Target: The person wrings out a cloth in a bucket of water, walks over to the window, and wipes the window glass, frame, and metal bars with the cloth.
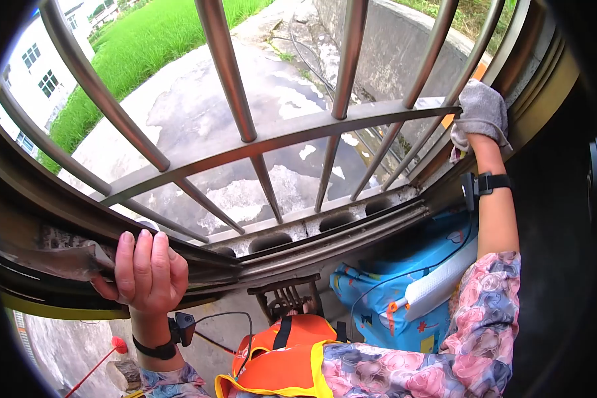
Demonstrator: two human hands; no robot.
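My left hand point(151, 273) is closed over the edge of a dark metal window frame point(199, 251), fingers on top and thumb beneath. My right hand point(479, 140), arm stretched up, is closed on a grey cloth point(484, 109) that hides most of its fingers. The cloth lies against the right side of the window frame, at the end of a curved metal crossbar point(298, 137). Shiny upright bars point(227, 73) pass through that crossbar. Both wrists wear black straps with small devices and cables.
Below the sill are a wooden chair point(286, 297) and a blue patterned bag point(371, 298) with a white item point(438, 292) against it. A red-tipped stick point(118, 345) is at lower left. Beyond the bars lie wet concrete point(199, 99), grass point(136, 60) and a low wall point(395, 53).
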